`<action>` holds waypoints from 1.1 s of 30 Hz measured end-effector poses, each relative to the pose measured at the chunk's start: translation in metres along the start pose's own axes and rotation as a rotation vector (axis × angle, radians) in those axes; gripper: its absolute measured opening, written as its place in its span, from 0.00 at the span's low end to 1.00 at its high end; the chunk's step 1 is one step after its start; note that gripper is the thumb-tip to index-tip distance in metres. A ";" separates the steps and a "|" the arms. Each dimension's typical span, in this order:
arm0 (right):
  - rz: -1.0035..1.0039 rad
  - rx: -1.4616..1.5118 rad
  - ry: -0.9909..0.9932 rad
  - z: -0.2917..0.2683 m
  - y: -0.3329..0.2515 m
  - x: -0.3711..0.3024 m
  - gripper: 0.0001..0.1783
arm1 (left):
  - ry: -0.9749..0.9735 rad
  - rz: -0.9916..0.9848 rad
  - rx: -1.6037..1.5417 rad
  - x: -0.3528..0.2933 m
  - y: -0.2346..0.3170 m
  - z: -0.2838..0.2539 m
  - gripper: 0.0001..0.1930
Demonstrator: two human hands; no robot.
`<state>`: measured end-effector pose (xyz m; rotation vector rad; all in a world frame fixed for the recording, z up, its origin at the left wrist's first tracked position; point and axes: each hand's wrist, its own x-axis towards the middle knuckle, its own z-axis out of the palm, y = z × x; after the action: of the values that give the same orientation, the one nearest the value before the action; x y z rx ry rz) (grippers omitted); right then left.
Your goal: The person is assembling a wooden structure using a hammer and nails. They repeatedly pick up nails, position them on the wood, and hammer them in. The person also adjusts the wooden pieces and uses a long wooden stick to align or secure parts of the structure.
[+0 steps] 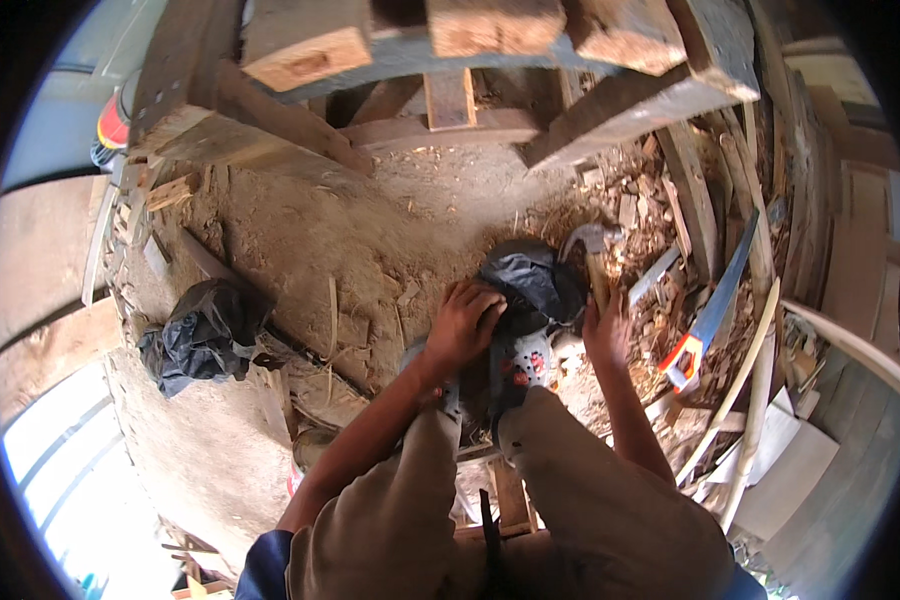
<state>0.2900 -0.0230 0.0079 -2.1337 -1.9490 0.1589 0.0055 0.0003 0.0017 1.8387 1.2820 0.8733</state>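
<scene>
Left hand (462, 325) clamped on black plastic bag (530, 283) covering a power tool (522, 362). Right hand (606, 335) gripping claw hammer (594, 258) handle. Handsaw (710, 318) just beside, amid wood scraps (642, 205).

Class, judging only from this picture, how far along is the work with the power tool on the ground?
Done: sawdust and wood scraps already cover the ground. In hand: the left hand rests on the black-bagged power tool; the right hand holds a hammer. Left: a handsaw lies untouched; whether any cutting remains cannot be told.
</scene>
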 end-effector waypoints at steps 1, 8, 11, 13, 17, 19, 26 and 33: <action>-0.055 -0.118 0.018 -0.008 -0.013 0.006 0.27 | -0.049 -0.008 0.032 0.001 -0.001 -0.001 0.11; -0.202 0.534 -0.507 0.000 -0.082 0.018 0.11 | -0.130 -0.035 0.252 0.007 -0.006 0.009 0.22; -0.221 0.417 -0.431 0.017 -0.073 0.011 0.17 | -0.133 -0.054 0.291 0.004 -0.007 0.013 0.25; -0.227 0.398 -0.356 0.021 -0.070 0.008 0.21 | -0.163 -0.086 0.303 0.005 -0.005 0.013 0.27; -0.283 0.399 -0.328 0.022 -0.061 0.010 0.25 | -0.189 -0.105 0.282 0.010 -0.003 0.010 0.29; -0.353 0.418 -0.344 0.024 -0.052 0.016 0.24 | -0.209 -0.109 0.272 0.010 -0.005 0.010 0.30; -0.385 0.503 -0.351 0.028 -0.044 0.036 0.19 | -0.190 -0.088 0.253 0.010 -0.009 0.011 0.30; -0.467 0.378 -0.344 0.024 -0.053 0.026 0.17 | -0.194 -0.090 0.250 0.011 -0.007 0.007 0.31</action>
<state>0.2360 0.0093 0.0001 -1.4447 -2.3155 0.7752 0.0112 0.0113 -0.0066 1.9849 1.3868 0.4905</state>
